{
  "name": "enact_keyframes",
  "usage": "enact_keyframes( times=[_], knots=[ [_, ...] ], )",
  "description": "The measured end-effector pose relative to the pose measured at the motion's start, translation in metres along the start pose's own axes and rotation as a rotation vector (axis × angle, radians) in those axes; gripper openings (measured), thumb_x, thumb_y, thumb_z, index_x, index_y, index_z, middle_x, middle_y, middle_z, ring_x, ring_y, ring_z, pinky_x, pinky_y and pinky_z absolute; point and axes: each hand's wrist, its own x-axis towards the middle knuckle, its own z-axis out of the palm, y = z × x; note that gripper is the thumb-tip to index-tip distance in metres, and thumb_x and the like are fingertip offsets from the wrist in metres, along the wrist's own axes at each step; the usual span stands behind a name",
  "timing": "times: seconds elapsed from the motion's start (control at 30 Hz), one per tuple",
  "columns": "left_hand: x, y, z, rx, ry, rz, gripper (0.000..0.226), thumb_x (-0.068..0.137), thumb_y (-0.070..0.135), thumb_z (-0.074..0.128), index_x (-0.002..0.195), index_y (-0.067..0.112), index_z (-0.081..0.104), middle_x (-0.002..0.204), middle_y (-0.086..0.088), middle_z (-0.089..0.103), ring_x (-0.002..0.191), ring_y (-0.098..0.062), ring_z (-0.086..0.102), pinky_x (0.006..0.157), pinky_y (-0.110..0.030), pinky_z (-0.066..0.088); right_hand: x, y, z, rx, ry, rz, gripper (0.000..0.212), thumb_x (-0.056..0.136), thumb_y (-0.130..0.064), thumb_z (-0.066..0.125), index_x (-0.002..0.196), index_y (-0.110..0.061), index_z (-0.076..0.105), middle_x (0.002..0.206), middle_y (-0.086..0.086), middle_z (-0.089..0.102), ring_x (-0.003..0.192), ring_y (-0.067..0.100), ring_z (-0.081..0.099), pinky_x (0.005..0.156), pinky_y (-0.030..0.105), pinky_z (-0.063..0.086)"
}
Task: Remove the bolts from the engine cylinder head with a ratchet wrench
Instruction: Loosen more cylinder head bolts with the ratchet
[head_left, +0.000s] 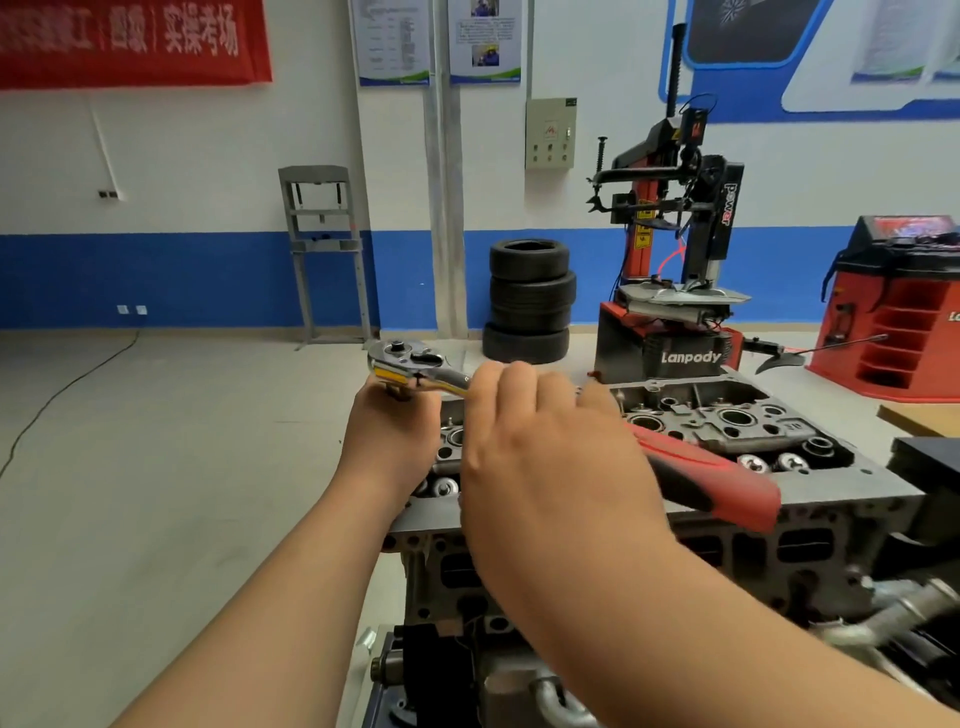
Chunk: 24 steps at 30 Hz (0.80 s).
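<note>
The ratchet wrench (415, 370) has a chrome head with a yellow band and a long red and black handle (717, 480). It lies slantwise above the grey engine cylinder head (727, 421). My left hand (392, 431) reaches up under the wrench head and grips the socket piece below it. My right hand (540, 447) lies palm down over the wrench shank, fingers stretched toward the head and its thumb hidden. The handle sticks out from under this hand to the right. No bolt shows under my hands.
The cylinder head sits on an engine block (675, 566) on a stand. Behind it are a stack of tyres (530, 299), a tyre changer (675, 312) and a red wheel balancer (904, 306). A grey press frame (324, 249) stands against the wall.
</note>
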Motion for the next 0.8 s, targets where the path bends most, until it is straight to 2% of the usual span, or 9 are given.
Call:
enact_keyframes(
  times=[0.07,0.13,0.2,0.27,0.37,0.47,0.6,0.7,0.8],
  knots=[
    [0.0,0.0,0.0,-0.043,0.018,-0.02,0.012,0.082,0.026,0.05,0.072,0.019,0.048,0.068,0.0,0.051,0.059,-0.012,0.048,0.057,-0.026,0.041,0.009,0.003,0.003,0.033,0.01,0.049,0.033,0.094,-0.02,0.032,0.122,-0.004,0.025,0.09,0.013,0.025,0.078,0.026,0.027,0.069,0.041,0.024],
    [0.005,-0.005,0.002,-0.021,0.011,-0.093,0.013,0.085,0.014,0.053,0.073,0.013,0.048,0.059,-0.002,0.05,0.051,-0.019,0.046,0.052,-0.029,0.04,0.026,0.014,0.016,0.084,0.037,0.145,0.028,0.092,-0.025,0.04,0.116,-0.011,0.034,0.09,0.009,0.034,0.078,0.025,0.031,0.071,0.038,0.026],
    [0.008,-0.006,0.003,-0.064,-0.005,-0.173,0.008,0.079,0.014,0.055,0.074,0.012,0.05,0.05,-0.002,0.047,0.044,-0.021,0.044,0.049,-0.031,0.04,0.049,0.027,0.034,0.127,0.022,0.223,0.033,0.088,-0.025,0.048,0.118,-0.015,0.036,0.103,0.006,0.044,0.09,0.026,0.039,0.086,0.043,0.031],
    [0.008,-0.007,0.002,-0.146,-0.012,-0.184,0.01,0.078,0.017,0.062,0.077,0.014,0.053,0.046,0.002,0.046,0.042,-0.019,0.045,0.051,-0.032,0.042,0.077,0.035,0.053,0.211,-0.02,0.224,0.048,0.084,-0.021,0.054,0.126,-0.016,0.033,0.123,0.006,0.043,0.115,0.027,0.038,0.103,0.049,0.026],
    [0.006,-0.004,0.0,-0.174,-0.02,-0.173,0.009,0.08,0.014,0.06,0.076,0.02,0.055,0.045,0.002,0.052,0.041,-0.02,0.05,0.052,-0.035,0.044,0.115,0.031,0.068,0.339,-0.063,0.132,0.055,0.083,-0.018,0.06,0.131,-0.016,0.033,0.136,0.006,0.038,0.128,0.027,0.029,0.101,0.05,0.029],
    [0.006,-0.001,0.0,-0.126,-0.005,-0.173,0.023,0.078,0.007,0.048,0.062,0.02,0.057,0.047,-0.006,0.049,0.042,-0.023,0.045,0.052,-0.037,0.041,0.13,0.022,0.072,0.381,-0.07,0.084,0.053,0.085,-0.01,0.056,0.132,-0.017,0.033,0.139,0.006,0.038,0.123,0.032,0.038,0.097,0.049,0.029],
    [0.006,0.001,0.002,-0.083,0.0,-0.185,0.03,0.079,0.008,0.048,0.054,0.021,0.053,0.047,-0.007,0.045,0.043,-0.024,0.04,0.05,-0.036,0.037,0.122,0.022,0.063,0.163,-0.127,0.152,0.052,0.089,-0.015,0.051,0.136,-0.015,0.03,0.139,0.009,0.039,0.129,0.036,0.033,0.104,0.054,0.024],
    [0.01,-0.002,0.006,-0.105,0.01,-0.206,0.024,0.084,0.012,0.051,0.061,0.019,0.054,0.049,-0.004,0.043,0.053,-0.025,0.041,0.057,-0.04,0.038,0.102,0.024,0.046,-0.116,-0.162,0.237,0.044,0.093,-0.021,0.044,0.134,-0.012,0.033,0.131,0.012,0.045,0.123,0.035,0.036,0.105,0.056,0.022],
    [0.013,-0.004,0.008,-0.06,0.02,-0.189,0.026,0.087,0.015,0.048,0.061,0.014,0.05,0.052,-0.008,0.045,0.054,-0.027,0.041,0.057,-0.038,0.038,0.071,0.025,0.02,-0.265,-0.162,0.16,0.038,0.093,-0.025,0.044,0.127,-0.009,0.041,0.117,0.013,0.052,0.116,0.035,0.04,0.103,0.054,0.022]
  ],
)
